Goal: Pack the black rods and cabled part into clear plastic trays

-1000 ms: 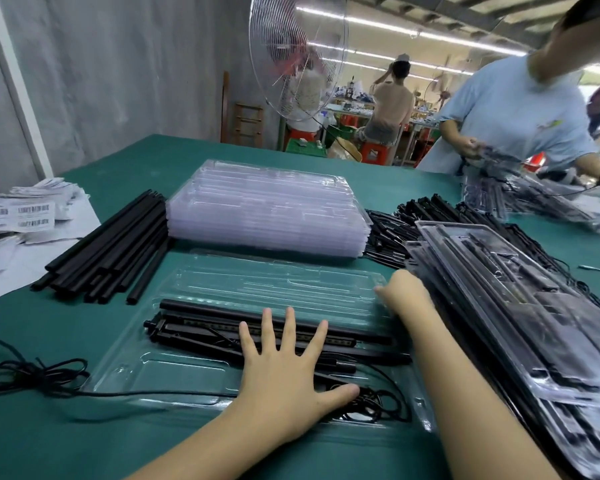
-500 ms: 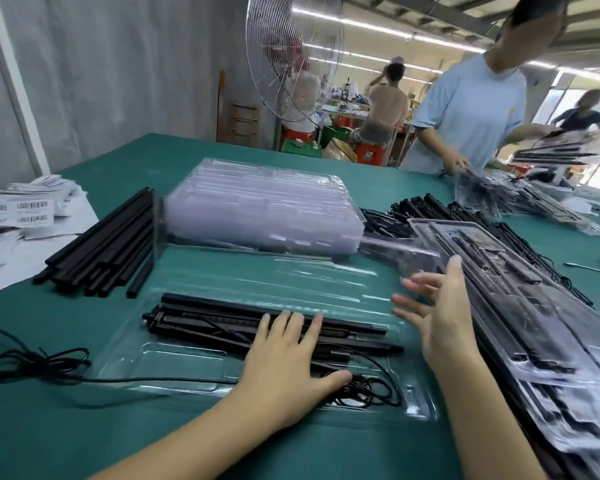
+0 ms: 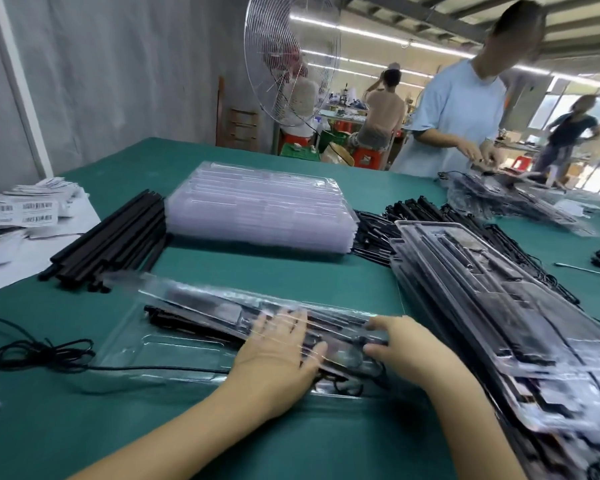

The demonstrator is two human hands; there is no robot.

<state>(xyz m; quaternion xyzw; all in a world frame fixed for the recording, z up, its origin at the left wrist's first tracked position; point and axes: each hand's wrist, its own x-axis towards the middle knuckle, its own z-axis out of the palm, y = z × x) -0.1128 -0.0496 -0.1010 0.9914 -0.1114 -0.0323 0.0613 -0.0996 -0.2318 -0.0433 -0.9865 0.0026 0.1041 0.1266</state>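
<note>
Lid-closing step: left hand (image 3: 278, 358) lies flat on the black rods (image 3: 167, 315), right hand (image 3: 409, 355) pinches the clear tray lid (image 3: 205, 299) — next, slide the left out, then press shut.

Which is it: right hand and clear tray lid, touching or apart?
Touching. Head view shows the right hand pinching the clear tray lid at its edge.

A large metal fan (image 3: 291, 60) is placed behind the green worktop (image 3: 291, 271). Left of the fan a grey wall (image 3: 136, 64) is seen; right of it, long ceiling lights (image 3: 378, 35) and bright windows (image 3: 548, 110) are seen.
</note>
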